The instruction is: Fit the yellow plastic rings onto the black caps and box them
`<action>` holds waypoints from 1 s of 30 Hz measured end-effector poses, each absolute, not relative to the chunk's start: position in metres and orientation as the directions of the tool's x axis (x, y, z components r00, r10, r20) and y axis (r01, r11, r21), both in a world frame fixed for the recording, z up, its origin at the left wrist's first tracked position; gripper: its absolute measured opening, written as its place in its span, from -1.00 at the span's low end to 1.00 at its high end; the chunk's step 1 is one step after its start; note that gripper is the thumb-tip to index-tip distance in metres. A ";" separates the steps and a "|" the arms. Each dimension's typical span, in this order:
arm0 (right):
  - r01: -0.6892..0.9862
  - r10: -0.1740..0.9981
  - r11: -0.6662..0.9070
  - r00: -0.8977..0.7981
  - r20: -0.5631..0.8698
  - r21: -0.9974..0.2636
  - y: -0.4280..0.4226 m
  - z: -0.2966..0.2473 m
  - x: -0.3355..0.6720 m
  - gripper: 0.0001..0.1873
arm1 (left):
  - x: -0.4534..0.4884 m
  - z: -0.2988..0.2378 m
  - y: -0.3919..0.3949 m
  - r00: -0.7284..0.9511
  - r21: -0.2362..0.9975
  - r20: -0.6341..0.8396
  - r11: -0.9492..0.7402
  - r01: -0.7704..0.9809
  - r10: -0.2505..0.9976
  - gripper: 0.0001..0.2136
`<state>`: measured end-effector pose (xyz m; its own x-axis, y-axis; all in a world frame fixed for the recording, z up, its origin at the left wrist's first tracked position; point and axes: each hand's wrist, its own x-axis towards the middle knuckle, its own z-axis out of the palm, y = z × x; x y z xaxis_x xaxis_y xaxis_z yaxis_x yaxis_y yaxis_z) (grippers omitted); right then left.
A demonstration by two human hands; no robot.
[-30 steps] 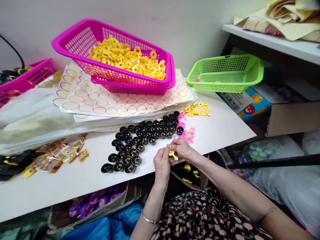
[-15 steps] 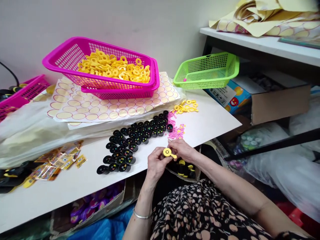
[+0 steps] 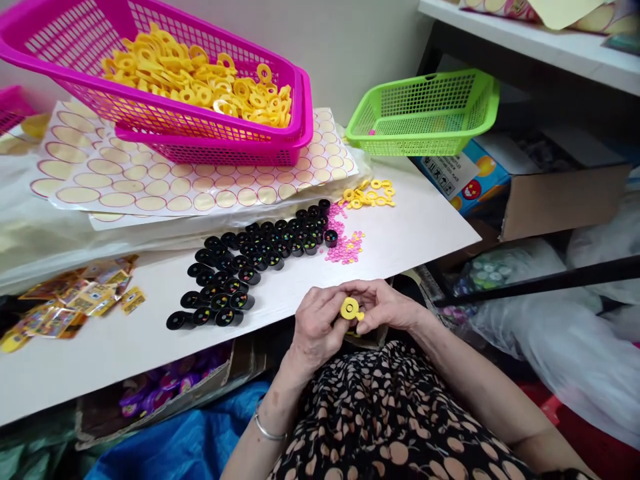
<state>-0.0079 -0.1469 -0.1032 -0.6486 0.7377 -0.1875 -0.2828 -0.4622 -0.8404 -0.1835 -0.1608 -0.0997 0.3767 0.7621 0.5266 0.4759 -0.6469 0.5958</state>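
A round yellow plastic piece [image 3: 350, 308] with a dark ring at its centre and a small tab is held in front of my body. My left hand [image 3: 318, 327] wraps round its left side, fingers closed. From the right, my right hand [image 3: 384, 308] pinches it near the tab. Whatever lies under the piece is hidden by my fingers. On the table beyond stand rows of black cups [image 3: 260, 260] with small coloured bits inside. Pink beads [image 3: 345, 248] are scattered beside them, and loose yellow rings [image 3: 367, 193] lie behind.
A pink basket [image 3: 200, 143] of yellow ring pieces sits on printed sticker sheets [image 3: 210, 200]. At the back right is a green basket [image 3: 420, 143]. Shiny printed packets [image 3: 85, 300] lie at left. Below the table edge is a carton of purple items [image 3: 170, 387].
My view has tilted down and moved closer. My right hand has drawn in round the yellow piece, its fingers now nearer the tab, and the piece has turned slightly.
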 end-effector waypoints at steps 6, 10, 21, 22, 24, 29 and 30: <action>-0.175 0.773 -0.421 -0.583 -0.251 -0.890 -0.151 -0.097 -0.009 -0.43 | -0.177 -0.111 -0.169 0.430 0.479 0.574 -0.711 0.514 0.697 -0.76; -0.183 0.786 -0.404 -0.571 -0.238 -0.896 -0.156 -0.099 -0.007 -0.47 | -0.174 -0.112 -0.172 0.420 0.515 0.558 -0.696 0.501 0.715 -0.78; -0.386 0.902 -0.302 -0.412 -0.130 -0.872 -0.171 -0.124 -0.010 -0.40 | -0.163 -0.118 -0.173 0.226 0.744 0.535 -0.581 0.329 0.814 -0.66; -0.400 0.895 -0.321 -0.425 -0.136 -0.858 -0.171 -0.125 -0.009 -0.38 | -0.162 -0.118 -0.174 0.229 0.738 0.540 -0.587 0.333 0.810 -0.63; -0.406 0.879 -0.354 -0.453 -0.152 -0.842 -0.170 -0.125 -0.005 -0.35 | -0.161 -0.118 -0.175 0.248 0.722 0.547 -0.601 0.344 0.800 -0.59; -0.419 0.870 -0.375 -0.467 -0.159 -0.827 -0.171 -0.124 -0.001 -0.31 | -0.162 -0.119 -0.176 0.291 0.681 0.569 -0.639 0.357 0.769 -0.58; -0.427 0.868 -0.375 -0.474 -0.150 -0.822 -0.171 -0.123 -0.001 -0.30 | -0.162 -0.119 -0.176 0.299 0.673 0.576 -0.649 0.354 0.761 -0.59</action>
<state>-0.0007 -0.1706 -0.1232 -0.4741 0.8677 -0.1496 -0.4275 -0.3753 -0.8224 -0.1621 -0.1760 -0.1191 0.2994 0.7607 0.5760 0.3543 -0.6491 0.6731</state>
